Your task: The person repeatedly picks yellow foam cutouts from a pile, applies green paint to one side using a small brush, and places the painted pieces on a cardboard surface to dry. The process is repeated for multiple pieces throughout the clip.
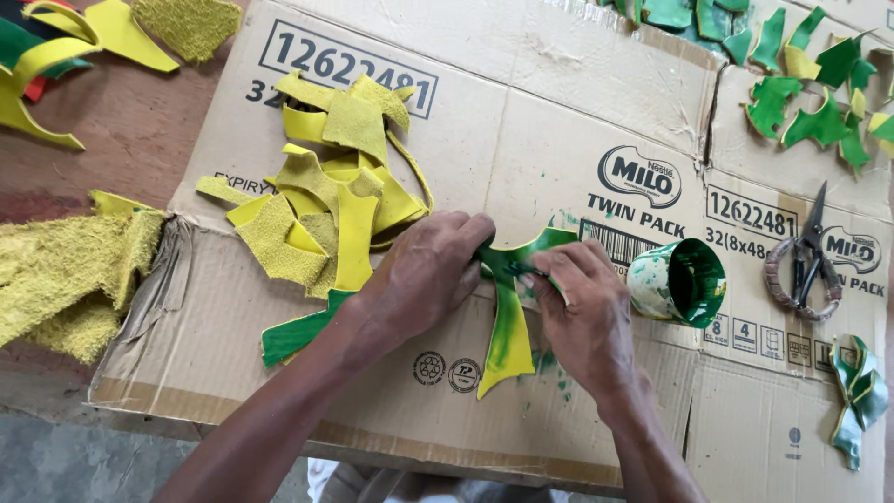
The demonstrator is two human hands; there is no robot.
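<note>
Both hands are pinched on one green-and-yellow leather cutout [508,317] that lies on the flattened cardboard box [577,140] covering the tabletop. The left hand [424,275] presses its fingertips on the cutout's upper left edge; the right hand [585,312] grips the upper right part, where a green strip runs up and to the right towards the paint-stained cup [678,282]. The hands sit close together but do not touch, with the cutout's top between them.

The cutout's long axis runs roughly from its green top, between the two sets of fingers, down to a yellow pointed tail nearer the person. That tail lies free on the cardboard, between the two forearms. Both hands are about equally near the cutout's top; the right hand covers more of it.

Taking the cutout as landmark: a second green strip [296,333] lies just left of it, partly under the left wrist. Up and left is a heap of yellow leather scraps [326,205], and far left a rough yellow suede piece [70,270] lies off the cardboard. The cup lies on its side just to the right, with scissors [806,256] beyond and a folded green piece [859,396] lower right. Green cutouts [810,93] lie scattered far up and right
</note>
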